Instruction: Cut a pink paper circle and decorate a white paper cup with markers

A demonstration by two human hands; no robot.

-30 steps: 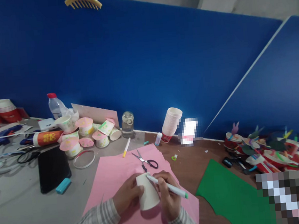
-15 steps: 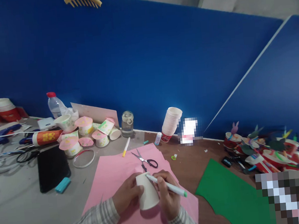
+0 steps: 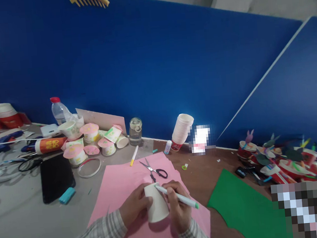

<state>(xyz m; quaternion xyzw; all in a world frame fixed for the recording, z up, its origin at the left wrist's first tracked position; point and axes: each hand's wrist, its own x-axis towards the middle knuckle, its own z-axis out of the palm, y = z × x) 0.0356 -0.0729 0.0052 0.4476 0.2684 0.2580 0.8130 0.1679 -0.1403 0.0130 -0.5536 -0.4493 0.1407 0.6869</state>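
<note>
An upside-down white paper cup [image 3: 156,205] stands on a stack of pink paper sheets [image 3: 120,187]. My left hand [image 3: 134,207] is wrapped round the cup's left side. A green-capped marker [image 3: 179,197] is pinched in my right hand [image 3: 178,205], with its tip touching the cup's upper edge. Black-handled scissors [image 3: 155,170] lie on the pink paper just beyond the cup.
A green sheet [image 3: 242,204] lies to the right. A stack of white cups [image 3: 181,131], a glass jar [image 3: 135,131], a yellow marker [image 3: 134,156], decorated cups [image 3: 90,141], a black phone [image 3: 56,178] and a tape ring [image 3: 89,168] lie behind and left. Finished cup crafts [image 3: 281,158] pile up far right.
</note>
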